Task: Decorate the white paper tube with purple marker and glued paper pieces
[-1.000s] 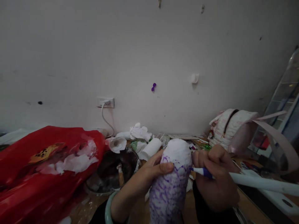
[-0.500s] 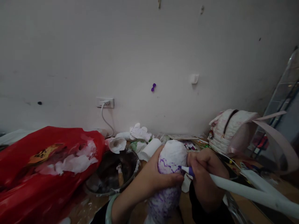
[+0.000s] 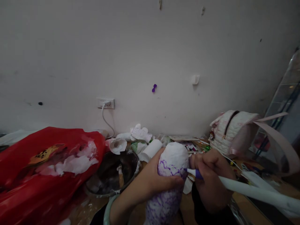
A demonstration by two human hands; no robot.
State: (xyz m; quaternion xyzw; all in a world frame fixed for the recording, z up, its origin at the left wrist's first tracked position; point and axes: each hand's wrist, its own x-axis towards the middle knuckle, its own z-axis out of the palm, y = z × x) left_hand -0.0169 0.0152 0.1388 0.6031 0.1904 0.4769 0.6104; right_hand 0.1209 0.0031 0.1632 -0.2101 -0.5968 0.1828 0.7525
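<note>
Left hand gripping white paper form | right hand pinching purple marker, tip touching | lower part scribbled purple; top remaining white.

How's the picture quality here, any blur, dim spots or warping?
Head view: dim, flat light, no glare; the marker smears and stretches toward the right edge, wide-lens warping bends the pink strap; the white form and both hands stay fairly sharp.
</note>
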